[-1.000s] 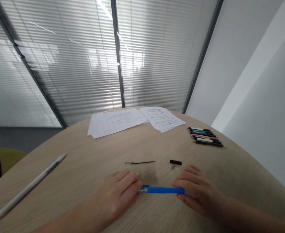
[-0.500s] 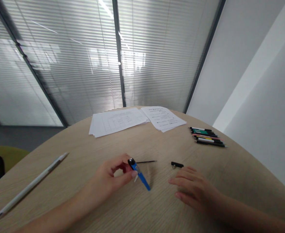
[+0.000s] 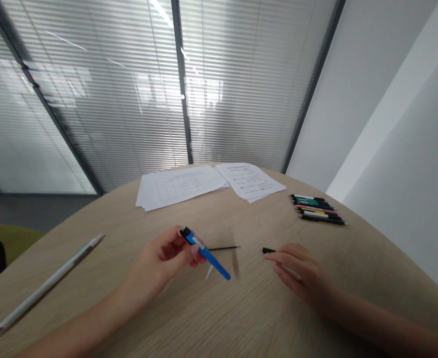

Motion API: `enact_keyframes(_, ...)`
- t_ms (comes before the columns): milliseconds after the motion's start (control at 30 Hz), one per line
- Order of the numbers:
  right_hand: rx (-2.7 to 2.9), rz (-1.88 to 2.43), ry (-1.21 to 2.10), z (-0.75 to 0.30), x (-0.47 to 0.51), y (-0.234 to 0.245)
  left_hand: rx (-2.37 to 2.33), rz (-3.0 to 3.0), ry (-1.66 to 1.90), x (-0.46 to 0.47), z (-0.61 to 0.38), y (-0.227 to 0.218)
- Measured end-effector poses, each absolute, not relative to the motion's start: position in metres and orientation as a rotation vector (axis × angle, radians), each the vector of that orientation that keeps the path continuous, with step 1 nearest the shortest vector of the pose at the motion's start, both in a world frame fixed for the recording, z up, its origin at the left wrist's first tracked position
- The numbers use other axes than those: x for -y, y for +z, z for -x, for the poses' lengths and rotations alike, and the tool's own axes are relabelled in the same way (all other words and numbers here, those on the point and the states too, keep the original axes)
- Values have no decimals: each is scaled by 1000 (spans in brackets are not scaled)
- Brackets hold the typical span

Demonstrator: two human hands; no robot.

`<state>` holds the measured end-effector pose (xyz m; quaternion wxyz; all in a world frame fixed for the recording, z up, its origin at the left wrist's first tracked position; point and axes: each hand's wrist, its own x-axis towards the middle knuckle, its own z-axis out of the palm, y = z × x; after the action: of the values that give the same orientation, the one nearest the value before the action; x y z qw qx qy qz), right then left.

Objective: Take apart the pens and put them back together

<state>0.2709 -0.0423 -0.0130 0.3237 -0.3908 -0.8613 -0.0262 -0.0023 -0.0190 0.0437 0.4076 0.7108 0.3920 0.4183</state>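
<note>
My left hand (image 3: 174, 253) pinches the blue barrel of a pen (image 3: 213, 261) between thumb and fingers. The pen is tilted, its black end up at the left and its blue end down to the right, above the table. Behind it lies a thin black ink refill (image 3: 224, 247). A small white pointed piece (image 3: 209, 272) shows just below the pen. My right hand (image 3: 301, 273) is low over the table, fingers stretched out and thumb apart. Its fingertips reach a short black pen part (image 3: 269, 250), which they partly cover; whether they touch it I cannot tell.
A row of several pens (image 3: 318, 210) lies at the right on the wooden table (image 3: 148, 318). Printed sheets (image 3: 181, 186) and another paper (image 3: 252, 181) lie at the back. A long white stick-like object (image 3: 49, 283) rests at the left, near a chair (image 3: 13, 243).
My left hand has shifted slightly left and up, turning the blue pen flatter. My right hand has moved up towards the black part, and the small ring-like piece beside it is now hidden.
</note>
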Motion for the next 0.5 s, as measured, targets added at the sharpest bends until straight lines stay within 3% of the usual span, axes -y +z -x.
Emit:
enact_keyframes(167, 2155, 1142, 1, -279, 31, -20, -1028, -1317, 1243, 17, 2, 45)
enact_keyframes(500, 2140, 1124, 3, -278, 30, -23, -1075, -901, 1009, 7, 1, 35)
